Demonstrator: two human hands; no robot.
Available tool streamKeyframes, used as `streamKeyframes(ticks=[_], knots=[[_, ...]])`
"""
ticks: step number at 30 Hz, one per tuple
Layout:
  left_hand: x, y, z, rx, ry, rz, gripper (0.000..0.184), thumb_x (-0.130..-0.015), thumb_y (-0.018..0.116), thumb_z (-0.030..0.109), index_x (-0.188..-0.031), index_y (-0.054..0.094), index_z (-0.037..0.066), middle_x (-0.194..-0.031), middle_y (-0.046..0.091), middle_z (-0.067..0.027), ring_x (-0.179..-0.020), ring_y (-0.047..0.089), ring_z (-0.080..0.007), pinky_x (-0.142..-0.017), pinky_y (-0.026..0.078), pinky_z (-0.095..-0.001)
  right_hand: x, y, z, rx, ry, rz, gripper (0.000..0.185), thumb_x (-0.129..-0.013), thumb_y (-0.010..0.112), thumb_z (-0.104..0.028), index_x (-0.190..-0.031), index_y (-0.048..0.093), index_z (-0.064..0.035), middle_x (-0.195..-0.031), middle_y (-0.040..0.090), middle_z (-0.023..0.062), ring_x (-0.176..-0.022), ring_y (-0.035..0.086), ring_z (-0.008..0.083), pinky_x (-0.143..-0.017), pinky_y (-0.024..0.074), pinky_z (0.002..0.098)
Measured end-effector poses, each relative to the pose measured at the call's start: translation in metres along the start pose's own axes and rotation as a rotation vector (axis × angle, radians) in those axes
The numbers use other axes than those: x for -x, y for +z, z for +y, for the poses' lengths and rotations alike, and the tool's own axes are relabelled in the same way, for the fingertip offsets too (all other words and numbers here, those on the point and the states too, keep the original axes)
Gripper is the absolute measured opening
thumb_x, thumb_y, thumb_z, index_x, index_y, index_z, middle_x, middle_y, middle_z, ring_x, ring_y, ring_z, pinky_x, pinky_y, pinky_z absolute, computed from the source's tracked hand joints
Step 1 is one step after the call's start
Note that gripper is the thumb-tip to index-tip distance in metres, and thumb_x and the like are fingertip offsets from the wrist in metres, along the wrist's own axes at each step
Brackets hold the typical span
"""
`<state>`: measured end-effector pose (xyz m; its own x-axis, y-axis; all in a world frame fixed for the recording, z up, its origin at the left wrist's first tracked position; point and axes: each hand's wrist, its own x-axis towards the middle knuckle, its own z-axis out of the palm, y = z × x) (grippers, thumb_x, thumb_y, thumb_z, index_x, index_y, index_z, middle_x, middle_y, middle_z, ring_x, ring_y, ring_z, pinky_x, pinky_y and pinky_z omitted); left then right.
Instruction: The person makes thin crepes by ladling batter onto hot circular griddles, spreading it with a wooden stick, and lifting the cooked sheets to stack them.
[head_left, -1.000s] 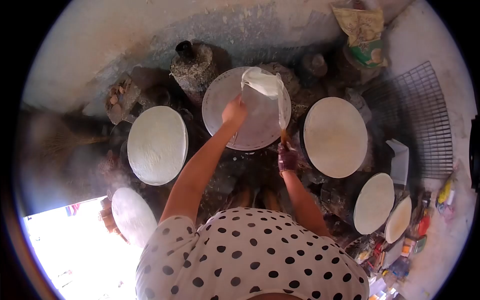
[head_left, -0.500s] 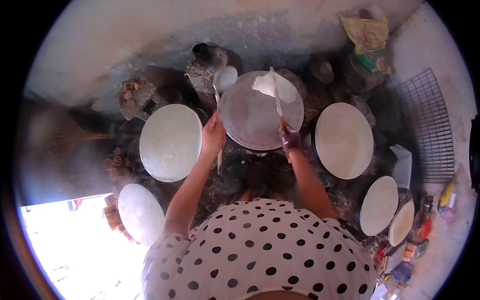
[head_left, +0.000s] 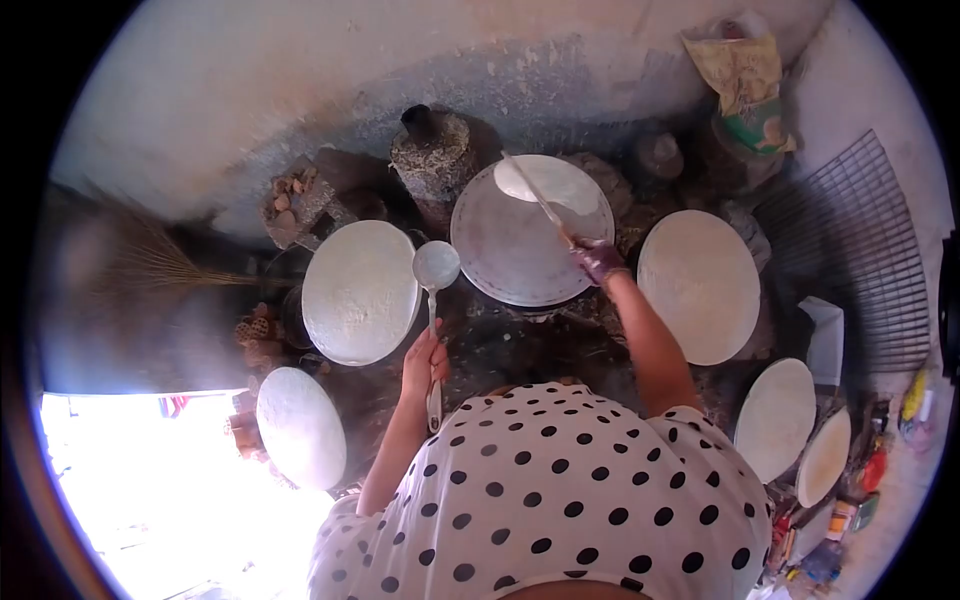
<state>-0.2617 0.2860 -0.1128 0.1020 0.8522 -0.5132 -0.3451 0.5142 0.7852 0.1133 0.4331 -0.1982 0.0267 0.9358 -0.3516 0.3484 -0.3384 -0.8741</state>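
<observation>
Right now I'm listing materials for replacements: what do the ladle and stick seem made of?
Ladle: probably metal, dull; its grey bowl looks smeared whitish. Stick: possibly wood, finish unclear; it looks brownish near the right hand.

Looks like a rough little cooking workshop to me, with round griddles (head_left: 510, 240) ringing the spot from 8 o'clock over to 4, a stained, peeling wall (head_left: 520, 75) at 12, a sack (head_left: 745, 85) at 2, and maybe holed coal briquettes (head_left: 258, 335) at 9, kinda blurry there tho.
</observation>
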Motion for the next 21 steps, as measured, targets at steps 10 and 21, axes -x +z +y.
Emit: streamKeyframes(ticks=[10, 21], knots=[[0.039, 0.017, -0.016, 0.208, -0.049, 0.038, 0.035, -0.101, 0.034, 0.021, -0.135, 0.041, 0.014, -0.058, 0.03, 0.0043, -0.039, 0.03, -0.0073, -0.037, 0.031, -0.0237, -0.027, -0.003, 0.009, 0.38, 0.007, 0.12, 0.037, -0.08, 0.058, -0.03, -0.115, 0.064, -0.0176, -0.103, 0.065, 0.0182, -0.099, 0.061, 0.0349, -0.084, 0.0478, 0.0397], [0.063, 0.041, -0.032, 0.393, -0.034, 0.048, 0.036, -0.101, 0.036, 0.023, -0.136, 0.041, 0.015, -0.057, 0.03, 0.0037, -0.039, 0.029, -0.0074, -0.037, 0.03, -0.0225, -0.029, -0.035, 0.022, 0.49, -0.048, 0.209, 0.039, -0.081, 0.059, -0.03, -0.118, 0.062, -0.0178, -0.109, 0.065, 0.014, -0.101, 0.062, 0.0325, -0.087, 0.0482, 0.0405]])
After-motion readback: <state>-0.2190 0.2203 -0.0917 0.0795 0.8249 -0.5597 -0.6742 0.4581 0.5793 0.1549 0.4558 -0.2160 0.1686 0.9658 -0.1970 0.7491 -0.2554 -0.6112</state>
